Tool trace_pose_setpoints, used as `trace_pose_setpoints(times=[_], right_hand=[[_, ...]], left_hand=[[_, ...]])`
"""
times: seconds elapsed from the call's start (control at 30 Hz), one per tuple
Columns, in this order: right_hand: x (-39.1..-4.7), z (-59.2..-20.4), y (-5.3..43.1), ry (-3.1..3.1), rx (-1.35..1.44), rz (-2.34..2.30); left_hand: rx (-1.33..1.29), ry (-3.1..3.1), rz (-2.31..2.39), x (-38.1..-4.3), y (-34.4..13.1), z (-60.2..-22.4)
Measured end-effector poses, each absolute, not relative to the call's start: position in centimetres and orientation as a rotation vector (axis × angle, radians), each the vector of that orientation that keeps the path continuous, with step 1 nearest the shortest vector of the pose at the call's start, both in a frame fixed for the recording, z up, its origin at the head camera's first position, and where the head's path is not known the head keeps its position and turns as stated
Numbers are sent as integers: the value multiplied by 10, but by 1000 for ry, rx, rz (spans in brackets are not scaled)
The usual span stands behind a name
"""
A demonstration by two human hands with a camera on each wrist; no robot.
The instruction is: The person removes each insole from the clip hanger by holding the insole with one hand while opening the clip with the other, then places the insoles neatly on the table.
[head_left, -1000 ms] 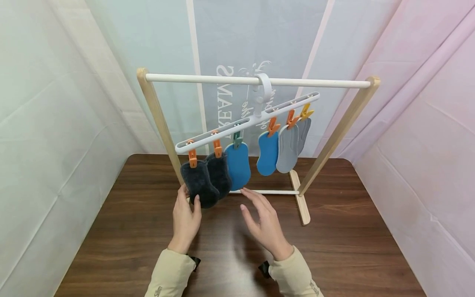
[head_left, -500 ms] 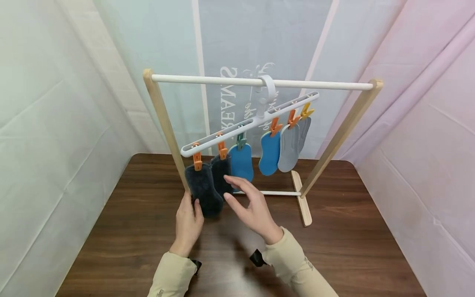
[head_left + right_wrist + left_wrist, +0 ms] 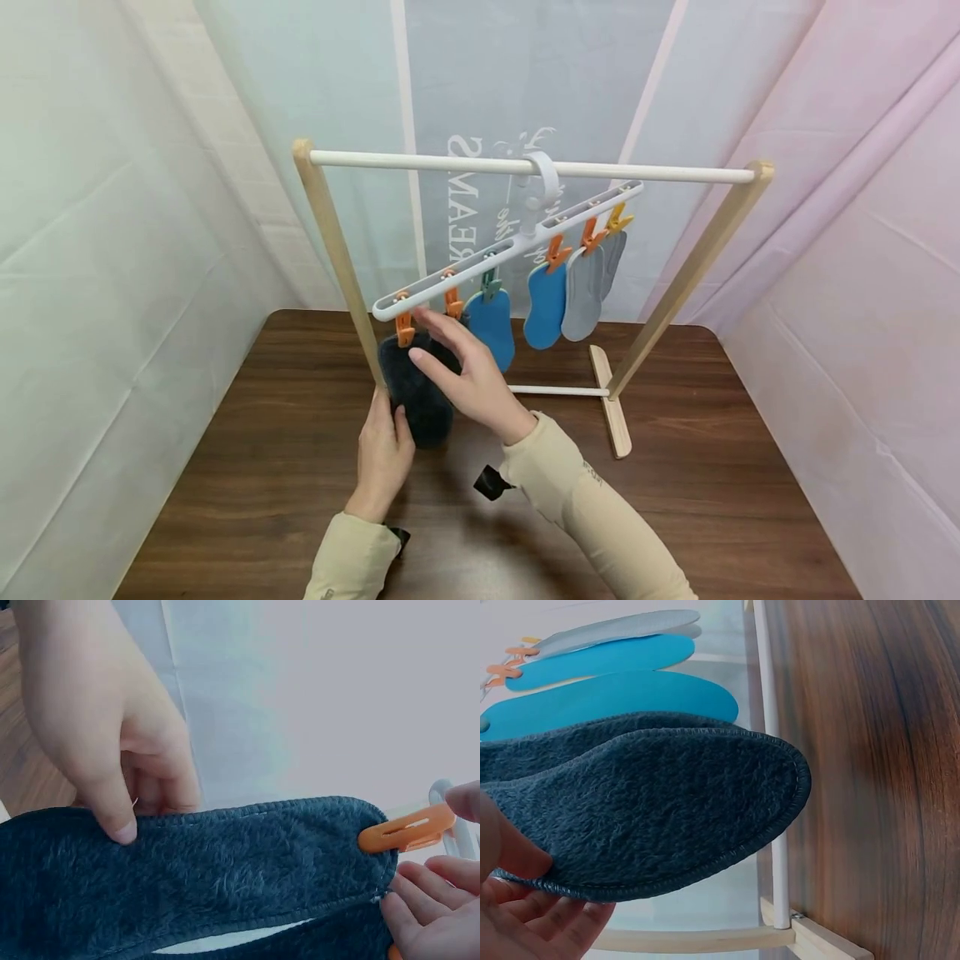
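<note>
A dark, fuzzy insole hangs by its top end from an orange clip at the near left end of a white hanger. My left hand pinches the insole's left edge, thumb on the front face and fingers behind, as the left wrist view shows. My right hand is raised beside the clip with fingers extended; in the right wrist view its thumb and fingers lie on either side of the orange clip without squeezing it. A second dark insole hangs just behind the first, partly hidden by my right hand.
Farther along the hanger hang two blue insoles and two grey ones on green, orange and yellow clips. The hanger hooks over the white top bar of a wooden-sided rack standing on a brown table. Curtains surround the table.
My right hand has moved left and up, from below the blue insole to beside the near orange clip. My left hand keeps hold of the dark insole, which has shifted slightly right.
</note>
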State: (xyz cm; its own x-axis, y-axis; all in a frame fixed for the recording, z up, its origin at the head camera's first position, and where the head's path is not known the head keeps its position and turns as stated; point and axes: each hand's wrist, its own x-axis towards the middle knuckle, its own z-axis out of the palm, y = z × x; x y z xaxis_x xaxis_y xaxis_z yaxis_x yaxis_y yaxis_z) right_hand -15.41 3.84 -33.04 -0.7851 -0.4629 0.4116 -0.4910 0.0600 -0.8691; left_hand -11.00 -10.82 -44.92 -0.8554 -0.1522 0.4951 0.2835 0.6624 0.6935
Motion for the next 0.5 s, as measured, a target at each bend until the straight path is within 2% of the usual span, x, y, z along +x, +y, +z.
trace_pose_setpoints(times=[0.5], right_hand=[[-163, -322, 24, -2185, 882, 2081]], left_hand=[[-84, -2351, -1064, -105, -106, -450]])
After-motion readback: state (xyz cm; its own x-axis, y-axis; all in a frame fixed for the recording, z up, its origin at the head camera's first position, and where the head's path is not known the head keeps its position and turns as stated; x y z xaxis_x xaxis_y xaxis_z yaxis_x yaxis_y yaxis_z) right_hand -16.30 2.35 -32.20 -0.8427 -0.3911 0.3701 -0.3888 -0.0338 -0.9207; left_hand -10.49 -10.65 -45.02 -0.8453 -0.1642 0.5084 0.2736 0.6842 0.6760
